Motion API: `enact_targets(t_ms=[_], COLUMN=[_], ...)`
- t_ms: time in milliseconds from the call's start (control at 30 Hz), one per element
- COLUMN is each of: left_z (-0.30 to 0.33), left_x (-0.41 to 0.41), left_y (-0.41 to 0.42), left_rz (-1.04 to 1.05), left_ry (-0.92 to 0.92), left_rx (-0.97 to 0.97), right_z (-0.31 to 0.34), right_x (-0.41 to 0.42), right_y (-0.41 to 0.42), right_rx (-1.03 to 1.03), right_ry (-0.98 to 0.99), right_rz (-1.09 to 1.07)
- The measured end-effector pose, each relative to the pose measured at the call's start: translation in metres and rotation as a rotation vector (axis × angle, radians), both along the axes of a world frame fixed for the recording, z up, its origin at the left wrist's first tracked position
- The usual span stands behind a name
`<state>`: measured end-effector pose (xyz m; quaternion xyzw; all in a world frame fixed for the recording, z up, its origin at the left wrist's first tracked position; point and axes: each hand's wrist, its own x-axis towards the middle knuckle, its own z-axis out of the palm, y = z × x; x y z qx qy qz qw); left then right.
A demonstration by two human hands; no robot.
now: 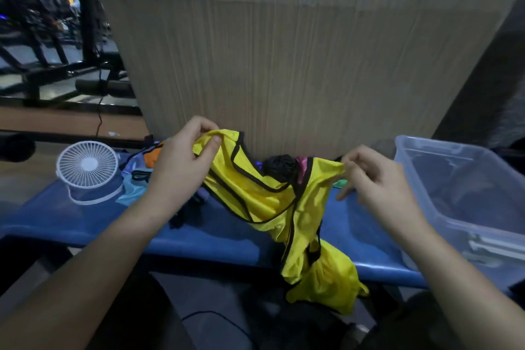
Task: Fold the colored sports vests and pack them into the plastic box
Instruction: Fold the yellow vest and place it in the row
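A yellow sports vest [267, 199] with black trim hangs between my two hands above the blue bench [85, 216]. My left hand [181, 159] pinches one of its upper corners, thumb on top of the cloth. My right hand [372, 179] pinches the other upper corner. The vest's lower part sags over the bench's front edge. A clear plastic box [443, 207] stands on the bench at the right, open. More vests, orange [152, 158], light blue and pink [301, 167], lie bunched at the back of the bench behind the yellow one.
A small white fan [88, 166] stands on the bench at the left. A wood-panelled wall rises right behind the bench. Gym equipment fills the dim background at the left. A black cable lies on the floor below.
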<state>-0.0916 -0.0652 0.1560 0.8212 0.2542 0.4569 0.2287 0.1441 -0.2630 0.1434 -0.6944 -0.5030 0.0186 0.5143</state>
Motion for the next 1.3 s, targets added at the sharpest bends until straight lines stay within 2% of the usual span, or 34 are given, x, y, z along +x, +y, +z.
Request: enact_targets(t_ms=[233, 400, 567, 800, 967, 1100, 1233, 1300], left_z=[0.042, 0.062, 0.071, 0.058, 0.054, 0.052, 0.049, 0.048], left_x=[-0.016, -0.028, -0.03, -0.014, -0.008, -0.006, -0.001, 0.002], left_y=[-0.013, -0.019, -0.027, -0.028, -0.033, -0.038, -0.035, -0.033], left_rz=[-0.031, -0.185, -0.31, -0.378, -0.568, -0.59, -0.572, -0.53], left_ry=[-0.048, -0.029, 0.066, 0.251, 0.41, 0.501, 0.424, 0.379], left_rx=[0.009, -0.193, -0.312, -0.274, -0.377, -0.069, 0.04, 0.155], right_z=[0.031, 0.048, 0.059, 0.054, 0.046, 0.04, 0.044, 0.046], right_x=[-0.003, -0.006, -0.013, -0.017, -0.017, -0.015, -0.019, -0.02], right_y=[-0.015, -0.027, -0.03, -0.031, -0.028, -0.025, -0.023, -0.023], right_rx=[0.085, 0.153, 0.148, -0.014, -0.049, 0.012, 0.053, 0.062], right_ry=[-0.055, 0.331, 0.485, 0.389, 0.142, 0.078, 0.114, 0.081], right_rz=[-0.119, 0.124, 0.221, 0.312, 0.277, 0.22, 0.155, 0.136])
